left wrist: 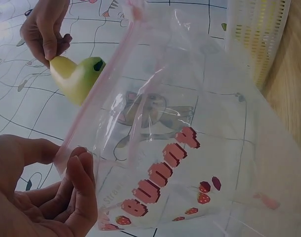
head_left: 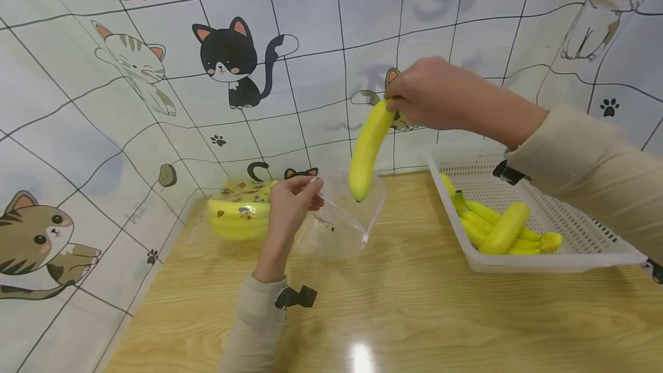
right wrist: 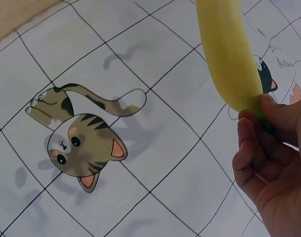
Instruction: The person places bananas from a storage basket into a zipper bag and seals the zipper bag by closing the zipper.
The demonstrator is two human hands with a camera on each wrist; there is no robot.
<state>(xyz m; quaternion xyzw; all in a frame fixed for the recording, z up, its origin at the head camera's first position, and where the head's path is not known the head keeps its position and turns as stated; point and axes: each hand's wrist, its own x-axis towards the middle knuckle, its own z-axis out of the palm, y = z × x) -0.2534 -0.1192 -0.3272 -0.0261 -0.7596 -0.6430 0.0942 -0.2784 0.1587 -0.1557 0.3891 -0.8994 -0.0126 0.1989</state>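
Banana (head_left: 369,151) is hanging from the right hand (head_left: 435,94), its lower end pointing down over the mouth of the clear bag (head_left: 336,238) in the head view. In the left wrist view it is showing just beside the bag's pink edge; whether the two are touching cannot be told.

Right hand: thumb and fingers are closing in a pinch on the banana's upper end, where the right wrist view is showing a green tip. This hand is standing above the clear bag and to its right.

Left hand (head_left: 292,203): thumb and curled fingers are pinching the pink edge at the left side of the clear bag. The bag's mouth is gaping, and its front is bearing the word "BUNNY" in red-pink letters with strawberry prints below.

To the right of the clear bag, a white basket (head_left: 549,267) is holding other bananas (head_left: 505,229), one lying across the rest. To the left of the clear bag, a printed pack (head_left: 239,212) is showing yellow contents. The table (head_left: 414,315) is carrying the basket and pack. Behind the clear bag, a white sheet (head_left: 321,16) with cat drawings and dark grid lines is hanging. Beige sleeves (head_left: 254,321) are covering both forearms.
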